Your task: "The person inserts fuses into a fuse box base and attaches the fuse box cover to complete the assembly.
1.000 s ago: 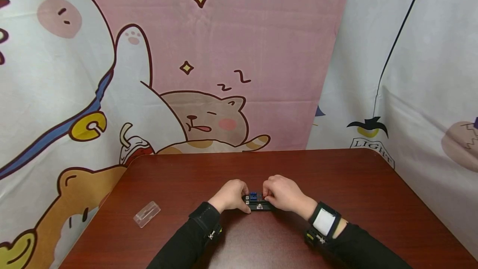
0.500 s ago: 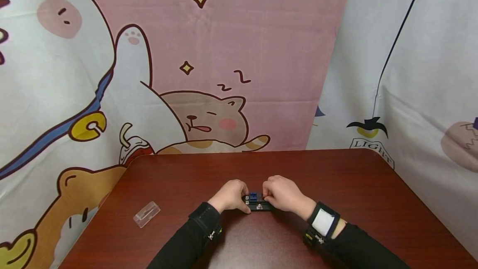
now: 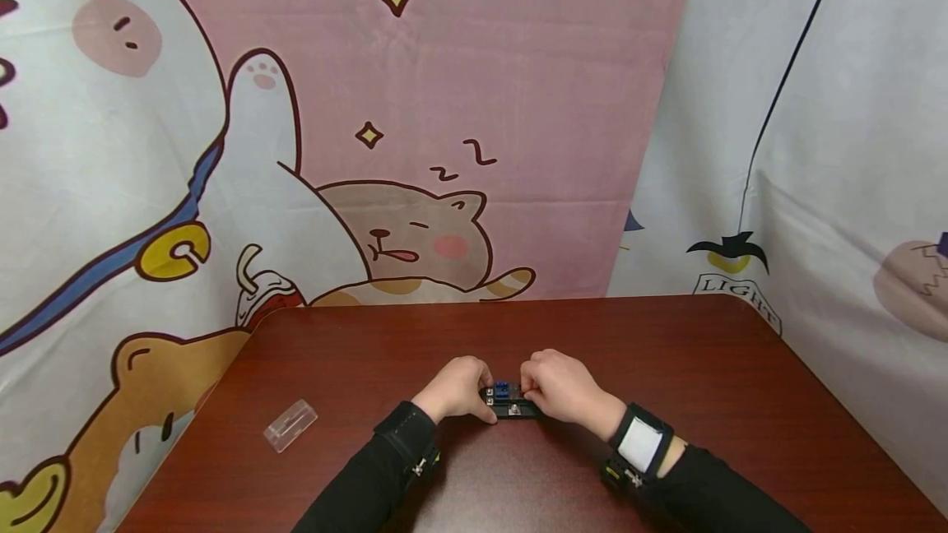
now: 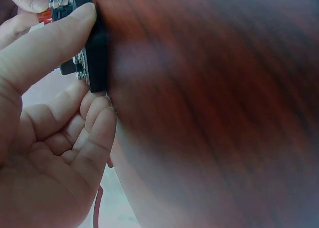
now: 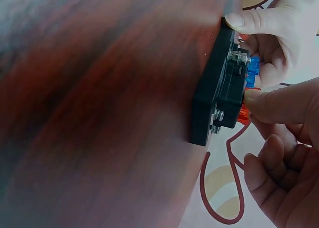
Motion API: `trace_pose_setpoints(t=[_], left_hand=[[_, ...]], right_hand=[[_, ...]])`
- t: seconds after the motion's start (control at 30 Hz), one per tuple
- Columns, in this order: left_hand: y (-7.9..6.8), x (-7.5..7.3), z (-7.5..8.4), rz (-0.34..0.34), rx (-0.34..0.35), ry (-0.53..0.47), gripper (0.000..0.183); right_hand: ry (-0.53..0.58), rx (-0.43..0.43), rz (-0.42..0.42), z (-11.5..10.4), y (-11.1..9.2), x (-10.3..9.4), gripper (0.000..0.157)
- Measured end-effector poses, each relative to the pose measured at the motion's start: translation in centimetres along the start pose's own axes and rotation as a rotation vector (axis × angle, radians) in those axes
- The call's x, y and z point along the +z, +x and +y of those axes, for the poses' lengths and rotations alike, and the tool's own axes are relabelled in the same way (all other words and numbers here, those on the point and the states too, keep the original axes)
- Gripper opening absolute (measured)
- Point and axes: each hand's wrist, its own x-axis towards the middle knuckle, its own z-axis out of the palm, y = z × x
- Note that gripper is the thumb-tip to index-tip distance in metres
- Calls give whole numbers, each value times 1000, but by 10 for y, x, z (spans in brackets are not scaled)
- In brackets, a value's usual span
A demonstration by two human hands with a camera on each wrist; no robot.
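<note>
A black fuse block (image 3: pixel 514 412) with metal screw terminals lies on the table in front of the person. My left hand (image 3: pixel 459 387) grips its left end, thumb on the near side and fingers behind. Blue blade fuses (image 5: pixel 252 71) stand in the block near that hand. Toward the other end is a red blade fuse (image 5: pixel 243 114), which the thumb and forefinger of my right hand (image 3: pixel 561 385) pinch from above. The right hand's other fingers are curled beside the block. In the left wrist view, the red fuse (image 4: pixel 45 17) shows between the right fingertips, its lower part hidden.
A clear plastic cover (image 3: pixel 290 425) lies on the left of the brown wooden table (image 3: pixel 637 336). Behind the table hangs a cartoon-printed cloth (image 3: pixel 563 105), with a pale cloth on the right. Black straps with small devices sit on both wrists.
</note>
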Motion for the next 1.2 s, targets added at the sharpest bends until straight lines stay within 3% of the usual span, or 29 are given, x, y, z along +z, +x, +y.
trace_pose_setpoints(t=[1.2], left_hand=[[2,1,-1,-14,-11,5,43]], right_hand=[[135,81,-34,9,-3,2,21]])
